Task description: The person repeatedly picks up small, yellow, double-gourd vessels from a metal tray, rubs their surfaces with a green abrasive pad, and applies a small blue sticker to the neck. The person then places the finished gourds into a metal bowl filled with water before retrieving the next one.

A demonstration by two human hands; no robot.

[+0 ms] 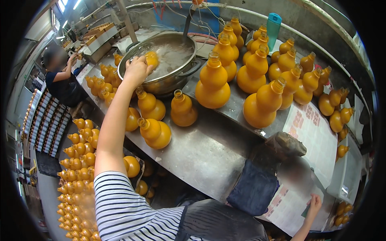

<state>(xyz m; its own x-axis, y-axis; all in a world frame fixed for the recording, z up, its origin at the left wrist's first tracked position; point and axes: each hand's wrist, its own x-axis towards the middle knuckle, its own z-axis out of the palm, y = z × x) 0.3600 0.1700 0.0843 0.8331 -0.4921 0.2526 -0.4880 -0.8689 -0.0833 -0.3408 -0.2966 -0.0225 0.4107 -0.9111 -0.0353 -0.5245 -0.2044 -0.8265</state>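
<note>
Nearest us, our striped sleeve (120,209) leads up to our left hand (136,70), fingers clamped on a small orange gourd-shaped bottle (151,58) over the water-filled steel basin (177,76). Our right hand (314,203) rests fingers-together on printed paper (317,136).

Your left hand (136,70) is gripping an orange gourd bottle (151,58) in the metal basin (177,78)'s water; your right hand (314,201) is resting its fingers on printed paper (317,136).

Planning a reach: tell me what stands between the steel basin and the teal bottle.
Head view: large orange gourd bottles stand between basin and teal bottle.
</note>
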